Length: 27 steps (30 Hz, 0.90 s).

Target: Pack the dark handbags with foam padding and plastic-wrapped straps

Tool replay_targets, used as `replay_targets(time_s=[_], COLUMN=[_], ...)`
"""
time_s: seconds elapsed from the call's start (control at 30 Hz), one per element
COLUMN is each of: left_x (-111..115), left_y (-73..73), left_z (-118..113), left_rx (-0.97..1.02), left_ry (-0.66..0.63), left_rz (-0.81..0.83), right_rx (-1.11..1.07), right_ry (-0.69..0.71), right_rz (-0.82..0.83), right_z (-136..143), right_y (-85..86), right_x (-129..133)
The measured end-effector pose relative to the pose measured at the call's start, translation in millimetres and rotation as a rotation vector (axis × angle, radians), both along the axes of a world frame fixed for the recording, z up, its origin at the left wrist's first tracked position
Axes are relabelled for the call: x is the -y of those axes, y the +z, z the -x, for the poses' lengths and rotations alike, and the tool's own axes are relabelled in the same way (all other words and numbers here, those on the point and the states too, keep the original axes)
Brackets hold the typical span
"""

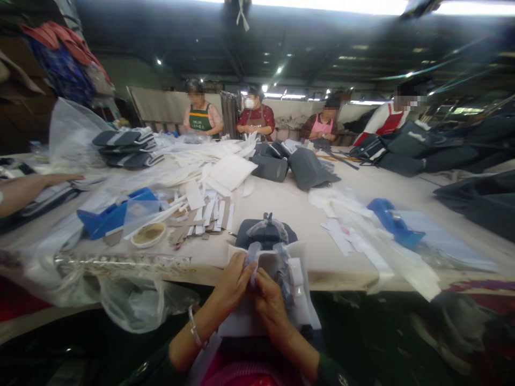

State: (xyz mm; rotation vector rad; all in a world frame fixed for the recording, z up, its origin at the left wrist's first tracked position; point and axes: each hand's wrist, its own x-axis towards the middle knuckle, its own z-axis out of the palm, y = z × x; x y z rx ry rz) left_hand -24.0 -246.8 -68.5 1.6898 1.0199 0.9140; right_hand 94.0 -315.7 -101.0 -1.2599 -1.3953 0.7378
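While both my hands work close together in front of me, the dark bag (245, 235) lies between them and the table (277, 203), its far end on the near edge and its near part reaching toward my lap. My left hand (229, 280) pinches a strip of clear film (253, 254) between thumb and fingers; my right hand (270, 300) is curled in just beside it and seems clamped on the lower end, though its fingertips are partly hidden.

Judging by how things lie, I am partway through. Film wrap (256, 229) already goes round the bag's far end by its loop, more film (285, 274) covers the right side, and white pieces (296, 276) sit along there over a white sheet (303, 254). The left side, where my fingers are, looks unfinished, and I cannot tell whether any end is fastened.

One blue tape dispenser (395, 224) stands off to my right, another (120, 213) to my left. Beyond, other dark bags (270, 167) lie near loose white sheets (229, 172); I cannot tell whether those bags are finished.
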Motion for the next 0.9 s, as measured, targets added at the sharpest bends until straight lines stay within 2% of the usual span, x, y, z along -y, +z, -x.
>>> replay_targets(time_s=[0.1,0.17,0.3,0.37,0.43,0.57,0.63,0.7,0.77,0.83,0.9], left_x=[7.3,16.9,44.6,56.3,63.3,65.2,63.8,62.9,63.4,65.6,68.5], left_y=[-5.8,-17.1,-48.2,-58.2,-60.1,-47.8,-40.6,-35.4,-32.4,-31.3,-31.5], left_z=[42.0,76.6,131.3,142.2,143.0,127.1,112.6,93.3,71.1,49.7,33.6], left_rx=[-0.204,-0.316,-0.572,-0.608,-0.601,-0.438,-0.26,-0.063,0.119,0.285,0.426], left_ry=[0.11,0.101,-0.202,-0.325,-0.405,-0.47,-0.459,-0.368,-0.206,-0.044,0.105], left_rz=[-0.326,-0.482,-0.739,-0.84,-0.858,-0.72,-0.532,-0.213,0.119,0.274,0.316], right_rx=[0.019,0.014,-0.026,-0.057,-0.074,-0.062,-0.054,-0.052,-0.047,-0.038,-0.018], right_ry=[-0.013,-0.011,-0.001,0.006,0.008,0.003,0.013,0.025,0.023,0.004,-0.009], right_rz=[0.028,0.058,0.078,0.062,0.045,0.032,0.03,0.018,0.004,0.007,0.019], right_z=[-2.3,-2.3,3.7,8.2,11.9,14.3,13.9,13.5,13.3,13.1,12.8], right_y=[1.2,5.1,12.5,13.3,12.3,9.5,9.2,8.8,7.8,6.4,5.3], right_x=[-0.3,-1.3,-3.7,-4.5,-5.4,-8.4,-10.2,-11.5,-11.7,-10.4,-8.1])
